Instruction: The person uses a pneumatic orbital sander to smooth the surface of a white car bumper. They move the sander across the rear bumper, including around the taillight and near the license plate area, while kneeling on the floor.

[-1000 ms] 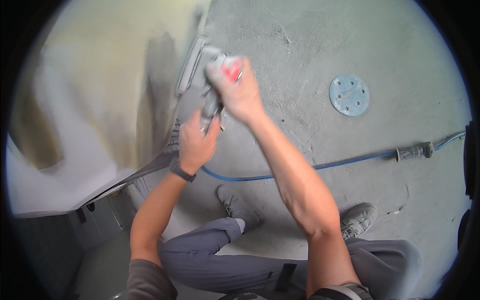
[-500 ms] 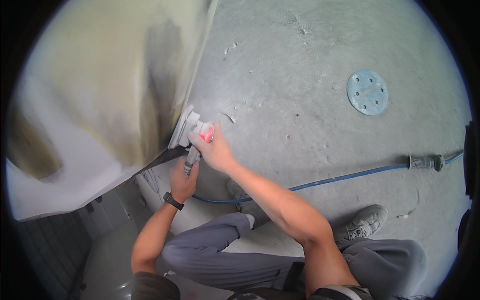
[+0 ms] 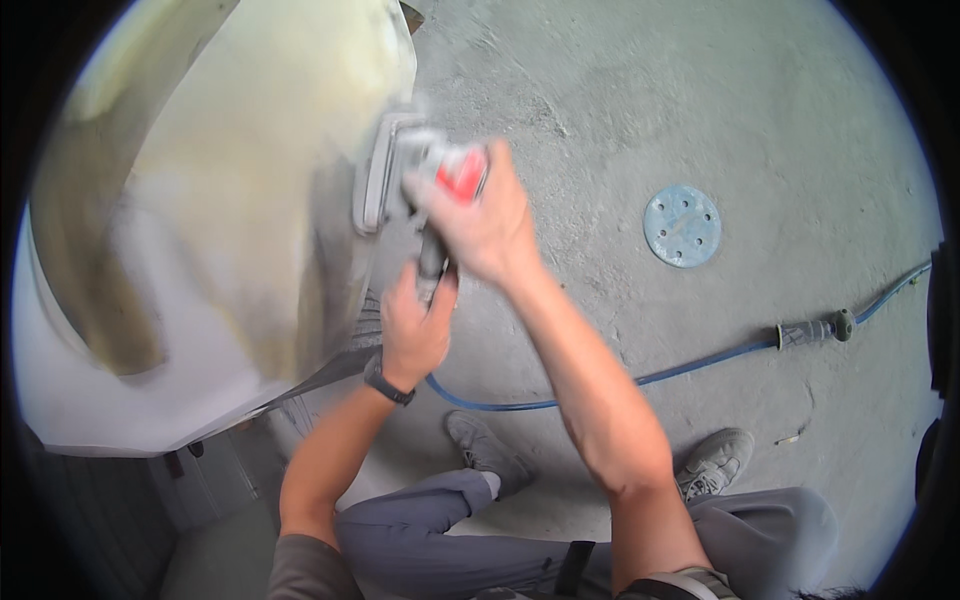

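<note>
Sanding at the margin of a large pale panel, upper left of the frame, appears to be the step in hand. A sander with a red patch on its body sits in the upper centre, its long pad set on edge against the right border of the panel. The right hand wraps the body from above, fingers curled around it and the thumb lying across the near side. Below it, the left hand grasps the tail of the tool between thumb and fingers — a dark wristband marks this arm. Motion blur softens the sander, so whether the whole pad face meets the panel cannot be told for certain. A blue hose crosses the floor from the centre to the right rim, passing beneath the right forearm and through a grey coupling. At centre right lies a round, perforated blue disc, well apart from both hands. The next move, as judged here, calls for even pressure with the pad flat to the surface — particularly where the panel curves away — and enough slack in the hose for the stroke.
</note>
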`<act>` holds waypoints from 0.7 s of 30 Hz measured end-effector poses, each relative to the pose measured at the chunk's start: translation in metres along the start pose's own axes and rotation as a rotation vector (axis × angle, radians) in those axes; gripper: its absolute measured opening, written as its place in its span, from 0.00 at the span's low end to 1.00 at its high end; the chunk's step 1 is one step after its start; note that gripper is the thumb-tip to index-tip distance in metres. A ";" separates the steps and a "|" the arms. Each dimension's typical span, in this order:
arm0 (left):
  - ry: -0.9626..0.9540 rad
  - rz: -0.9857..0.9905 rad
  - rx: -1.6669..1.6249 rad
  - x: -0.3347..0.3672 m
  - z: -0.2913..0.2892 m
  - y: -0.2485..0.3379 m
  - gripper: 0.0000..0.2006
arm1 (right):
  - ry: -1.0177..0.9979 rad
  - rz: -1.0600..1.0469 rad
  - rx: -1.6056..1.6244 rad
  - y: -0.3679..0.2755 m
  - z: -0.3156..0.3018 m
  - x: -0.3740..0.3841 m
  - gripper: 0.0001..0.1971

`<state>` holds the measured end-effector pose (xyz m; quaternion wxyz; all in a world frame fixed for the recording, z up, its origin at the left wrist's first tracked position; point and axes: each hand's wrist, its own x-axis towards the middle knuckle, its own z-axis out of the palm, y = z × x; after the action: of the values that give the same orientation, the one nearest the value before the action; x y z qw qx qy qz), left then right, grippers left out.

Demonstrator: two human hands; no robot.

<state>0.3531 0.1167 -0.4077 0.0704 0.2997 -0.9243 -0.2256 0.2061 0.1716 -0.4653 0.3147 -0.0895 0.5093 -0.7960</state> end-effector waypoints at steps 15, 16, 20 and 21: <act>0.032 -0.060 -0.174 0.037 0.017 0.022 0.13 | 0.064 -0.107 -0.098 -0.036 -0.013 0.030 0.36; 0.045 -0.044 -0.145 0.031 0.015 0.018 0.13 | 0.069 -0.139 -0.090 -0.033 -0.009 0.023 0.36; 0.014 -0.024 0.003 -0.020 -0.012 -0.040 0.13 | 0.033 -0.161 -0.040 0.006 0.030 -0.043 0.42; -0.026 -0.076 0.060 -0.039 -0.023 -0.058 0.16 | -0.023 -0.133 -0.034 0.019 0.043 -0.063 0.44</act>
<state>0.4211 0.0888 -0.4139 0.0407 0.3336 -0.9194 -0.2044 0.2833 0.1717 -0.4503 0.2655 -0.1378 0.5119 -0.8053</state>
